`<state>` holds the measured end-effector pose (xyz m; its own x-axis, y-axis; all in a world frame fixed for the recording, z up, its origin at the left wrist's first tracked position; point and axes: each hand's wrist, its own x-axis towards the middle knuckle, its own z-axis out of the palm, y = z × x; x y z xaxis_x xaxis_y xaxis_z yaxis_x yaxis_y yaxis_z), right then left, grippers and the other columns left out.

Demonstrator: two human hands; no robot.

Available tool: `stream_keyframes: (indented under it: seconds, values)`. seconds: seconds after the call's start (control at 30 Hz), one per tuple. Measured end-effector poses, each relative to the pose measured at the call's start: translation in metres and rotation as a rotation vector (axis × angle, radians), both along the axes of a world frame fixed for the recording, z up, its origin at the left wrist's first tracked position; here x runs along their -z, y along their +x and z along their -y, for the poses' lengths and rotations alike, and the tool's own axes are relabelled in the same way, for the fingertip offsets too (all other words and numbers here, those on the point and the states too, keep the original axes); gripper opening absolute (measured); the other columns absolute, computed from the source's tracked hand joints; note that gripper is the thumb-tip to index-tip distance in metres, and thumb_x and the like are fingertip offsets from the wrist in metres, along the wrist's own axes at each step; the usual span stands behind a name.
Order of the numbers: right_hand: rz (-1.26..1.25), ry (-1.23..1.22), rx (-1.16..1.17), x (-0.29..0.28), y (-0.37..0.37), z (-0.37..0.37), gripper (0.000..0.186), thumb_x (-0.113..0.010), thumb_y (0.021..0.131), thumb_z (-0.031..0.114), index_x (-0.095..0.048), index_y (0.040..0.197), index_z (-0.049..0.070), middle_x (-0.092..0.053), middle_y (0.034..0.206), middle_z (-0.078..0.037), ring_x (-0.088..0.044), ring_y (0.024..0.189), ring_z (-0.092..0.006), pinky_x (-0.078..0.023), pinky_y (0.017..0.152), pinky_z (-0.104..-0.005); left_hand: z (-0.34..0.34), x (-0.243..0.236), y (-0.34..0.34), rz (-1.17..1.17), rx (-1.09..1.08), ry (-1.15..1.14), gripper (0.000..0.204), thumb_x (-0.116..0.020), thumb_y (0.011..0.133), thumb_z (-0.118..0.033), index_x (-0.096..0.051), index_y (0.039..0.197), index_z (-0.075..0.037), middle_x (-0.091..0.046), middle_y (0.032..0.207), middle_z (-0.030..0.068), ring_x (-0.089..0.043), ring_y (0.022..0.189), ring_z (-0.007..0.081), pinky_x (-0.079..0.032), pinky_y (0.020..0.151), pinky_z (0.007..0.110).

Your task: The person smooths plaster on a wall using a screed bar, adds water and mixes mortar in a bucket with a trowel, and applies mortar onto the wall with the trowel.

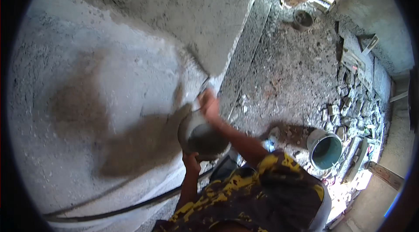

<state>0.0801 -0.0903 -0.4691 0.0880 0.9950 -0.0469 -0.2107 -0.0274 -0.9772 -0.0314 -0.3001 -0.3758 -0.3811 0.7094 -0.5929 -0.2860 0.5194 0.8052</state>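
Note:
My left hand [191, 162] grips the near rim of a round bowl [187, 126] with wet grey mortar [205, 138] in it. The bowl is held close to the wall, in front of my body. Above its far rim, my right hand [208, 104] is closed and somewhat blurred. It holds what looks like a trowel [205, 85], whose thin blade is at the rough lower corner of a grey plastered block [187, 18]. My fingers hide most of the handle. Left of the bowl, a pale plastered wall [131, 83] carries the shadows of my arms.
Along the left runs a dark hose or cable [144, 202]. A bucket [326, 150] stands on the gritty floor [283, 66] to my right, beside broken rubble [349, 105]. Boards [352, 59] lie along the right wall. Farther off sits a small dark container [303, 19].

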Motion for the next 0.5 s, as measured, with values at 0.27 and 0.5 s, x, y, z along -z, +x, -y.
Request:
stream_keyframes:
  seconds: [0.27,0.5]
  values:
    - [0.976,0.266,-0.609,-0.117,0.120,0.106,0.028,-0.057,0.078,0.022,-0.052,0.101,0.007,-0.058,0.079,-0.017,-0.060,0.067,-0.0339,-0.050,0.059,-0.0436,-0.016,0.017,-0.012,0.027,-0.056,0.096,0.058,-0.051,0.061,0.004,-0.047,0.117,-0.008,-0.055,0.098,0.0050,-0.055,0.086,0.0197,-0.049,0.067,0.032]
    - [1.206,0.147,-1.081,-0.022,0.196,0.109,0.022,-0.055,0.080,0.023,-0.065,0.086,0.005,-0.063,0.073,-0.015,-0.062,0.068,-0.0280,-0.050,0.065,-0.0431,-0.014,0.022,0.049,-0.305,0.296,0.334,0.047,-0.051,0.059,0.002,-0.054,0.106,0.001,-0.058,0.083,0.0047,-0.055,0.074,0.0164,-0.045,0.066,0.029]
